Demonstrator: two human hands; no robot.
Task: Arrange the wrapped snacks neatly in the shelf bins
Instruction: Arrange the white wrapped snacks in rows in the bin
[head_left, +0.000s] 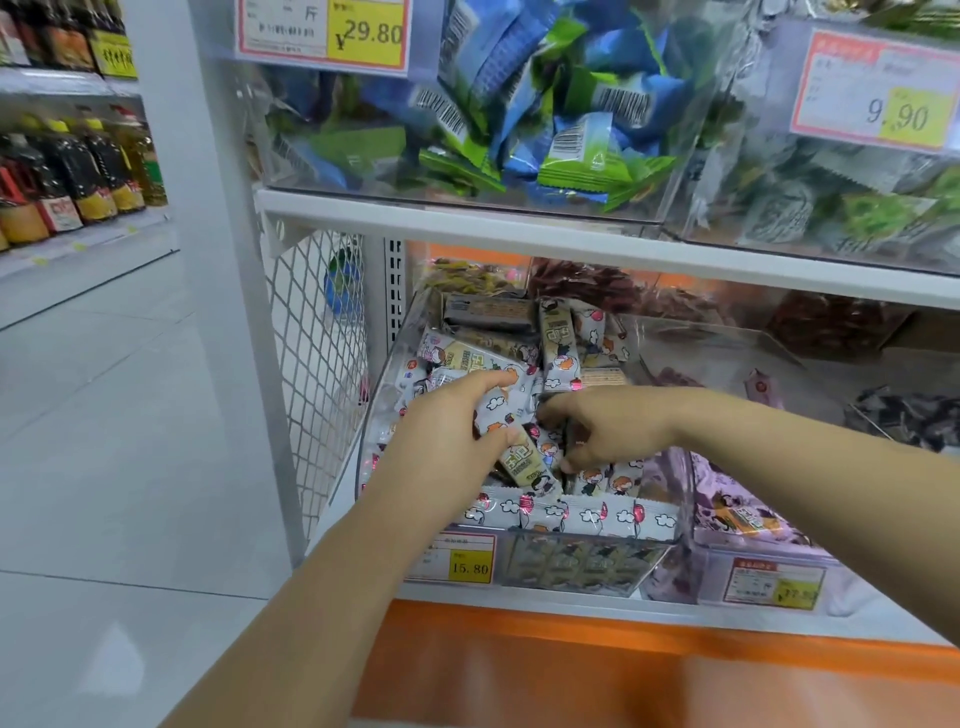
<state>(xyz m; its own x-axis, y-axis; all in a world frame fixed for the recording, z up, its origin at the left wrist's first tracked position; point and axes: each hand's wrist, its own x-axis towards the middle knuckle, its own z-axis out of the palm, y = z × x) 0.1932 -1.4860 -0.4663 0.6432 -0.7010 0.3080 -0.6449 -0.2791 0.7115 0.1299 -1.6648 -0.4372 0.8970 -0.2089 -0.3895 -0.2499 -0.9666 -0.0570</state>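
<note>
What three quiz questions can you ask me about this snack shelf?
1. True or false: the left hand holds a white cartoon-printed snack packet.
2. Pick one: the right hand reaches into a clear bin. What does the yellow price tag on the front of that bin say? A) 29.80 B) 15.80 C) 9.90
3. Fill in: the upper bin holds wrapped snacks that are blue and ____.

Key: 1 true; 2 B; 3 green.
</note>
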